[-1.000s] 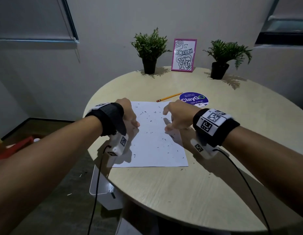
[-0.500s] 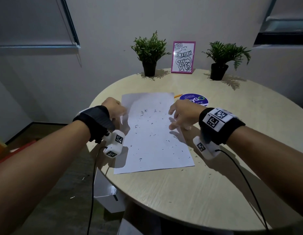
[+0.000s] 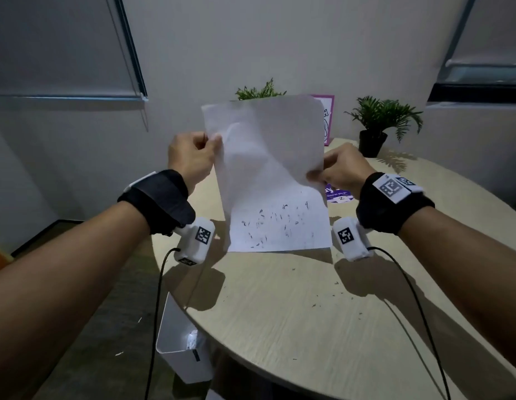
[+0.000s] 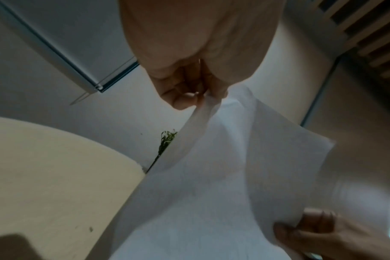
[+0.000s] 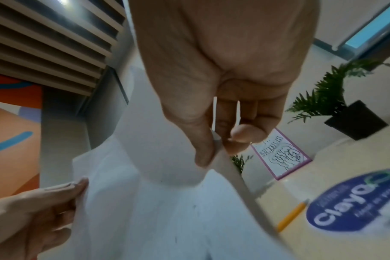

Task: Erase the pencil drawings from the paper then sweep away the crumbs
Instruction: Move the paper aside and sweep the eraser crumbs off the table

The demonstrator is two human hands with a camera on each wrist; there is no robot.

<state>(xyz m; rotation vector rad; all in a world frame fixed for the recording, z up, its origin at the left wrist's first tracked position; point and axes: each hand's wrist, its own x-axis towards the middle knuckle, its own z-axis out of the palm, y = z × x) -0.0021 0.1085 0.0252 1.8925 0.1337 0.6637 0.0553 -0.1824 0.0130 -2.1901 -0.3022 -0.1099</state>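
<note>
Left hand (image 3: 190, 160) pinching paper (image 3: 268, 157) at 9 o'clock edge, right hand (image 3: 341, 168) at 3. Crumbs (image 3: 268, 223) pooled at 6; tilt sideways risks spilling onto desk (image 3: 279, 313), missing bin (image 3: 178, 350).

Dim room, round pale wood-grain table (image 3: 279, 313) against a plain grey wall (image 3: 251, 39).
Two green potted plants (image 3: 377, 125), a pink-framed picture (image 3: 327, 119), a white bin (image 3: 181, 342) on grey floor (image 3: 106, 327).

The raised paper (image 3: 268, 168) conceals most of the left plant (image 3: 259, 92), half the pink-framed picture (image 3: 327, 119), and part of the purple sticker (image 3: 339, 194). Sticker small print: illegible.
</note>
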